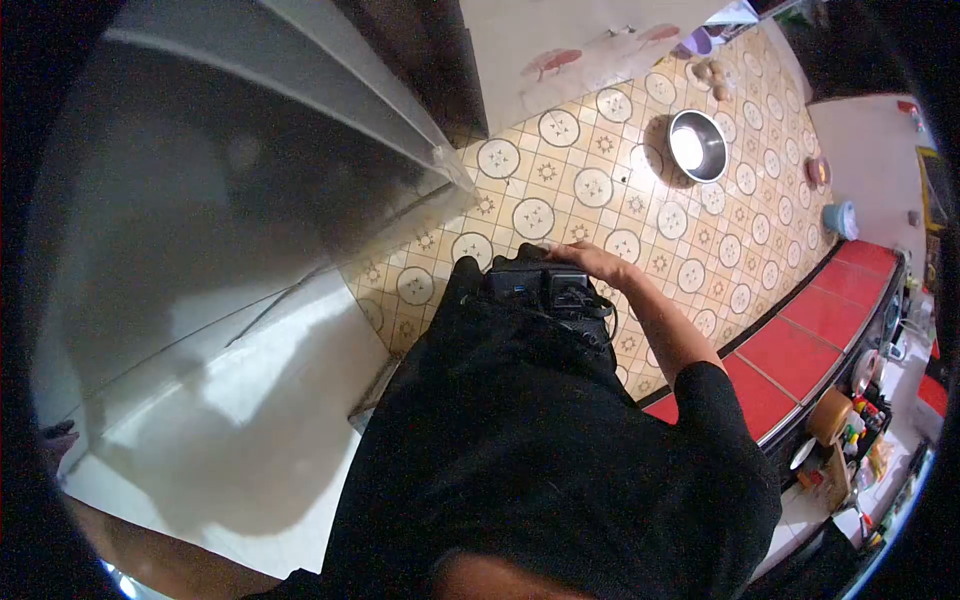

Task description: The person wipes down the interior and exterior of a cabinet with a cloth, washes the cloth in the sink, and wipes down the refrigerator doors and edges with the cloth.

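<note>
My right hand (592,260) lies at the front of my waist, its fingers stretched out along the top edge of a black device (545,288) with cables. Its arm comes down from a black short sleeve. At the lower left, my left forearm (170,550) reaches out to the dark image edge beside a pale, glossy panel (240,440). Small dark shapes near that edge may be fingertips; the rest of the left hand is hidden. Above the pale panel stands a large grey, shiny surface (200,170).
On the patterned tile floor (535,218) stand a metal bowl (712,150) and, farther off, several round brown items (710,75). A light blue bucket (840,219) is at the right. Red tiles (800,325) front a cluttered counter with a brown pot (829,415).
</note>
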The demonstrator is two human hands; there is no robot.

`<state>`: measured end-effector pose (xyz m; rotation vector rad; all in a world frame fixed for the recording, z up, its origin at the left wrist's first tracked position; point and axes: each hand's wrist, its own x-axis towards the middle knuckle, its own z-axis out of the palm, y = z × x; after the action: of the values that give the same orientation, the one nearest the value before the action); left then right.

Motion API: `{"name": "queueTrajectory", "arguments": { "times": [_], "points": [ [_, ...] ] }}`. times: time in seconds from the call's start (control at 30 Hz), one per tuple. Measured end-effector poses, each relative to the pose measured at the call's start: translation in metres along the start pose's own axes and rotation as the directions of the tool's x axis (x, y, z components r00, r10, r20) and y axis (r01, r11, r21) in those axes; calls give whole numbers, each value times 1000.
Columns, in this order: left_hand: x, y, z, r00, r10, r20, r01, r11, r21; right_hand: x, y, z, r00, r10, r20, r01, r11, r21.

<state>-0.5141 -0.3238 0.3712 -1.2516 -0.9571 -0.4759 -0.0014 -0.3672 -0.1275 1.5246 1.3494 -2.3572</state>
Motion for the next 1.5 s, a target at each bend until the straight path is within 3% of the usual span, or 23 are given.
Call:
{"name": "queueTrajectory", "arguments": {
  "times": [0.17, 0.37, 0.47, 0.5, 0.6, 0.63, 0.77, 0.97, 1.1, 1.4, 1.5],
  "points": [
    [5, 20, -1, 1000, 3, -3, -3, 1000, -14, -54, -28, 1, 991, -98, -94, 112, 980, 162],
    [11, 38, -2, 1000, -4, -11, 3, 999, -37, -58, 5, -20, 980, -182, -77, 198, 919, 340],
    [17, 47, -3, 1000, -5, -17, 5, 999, -41, -75, 0, -26, 948, -320, -10, 317, 934, 163],
    [17, 49, -5, 1000, -14, -15, 13, 999, -45, -78, -2, -27, 952, -306, 15, 299, 938, 179],
    [16, 52, -9, 999, -28, -17, 27, 999, -47, -90, -14, -25, 974, -220, -44, 217, 974, -57],
    [15, 56, -9, 999, -34, -14, 33, 998, -51, -87, -15, -25, 984, -170, -56, 172, 984, 37],
    [14, 63, -7, 999, -43, -12, 42, 997, -59, -77, 3, -27, 977, -188, -105, 199, 974, 112],
    [8, 73, -4, 997, -71, -15, 70, 993, -93, -72, 10, -26, 991, -120, -62, 135, 914, 382],
    [5, 77, -4, 997, -73, -16, 71, 992, -103, -64, 12, -19, 993, -63, -99, 84, 970, 228],
    [0, 94, -14, 996, -78, -35, 73, 991, -110, -40, 11, -10, 992, -123, -43, 127, 983, 130],
    [-1, 105, -19, 996, -76, -48, 70, 991, -114, -46, 7, -11, 995, -78, -54, 82, 994, 76]
  ]
}}
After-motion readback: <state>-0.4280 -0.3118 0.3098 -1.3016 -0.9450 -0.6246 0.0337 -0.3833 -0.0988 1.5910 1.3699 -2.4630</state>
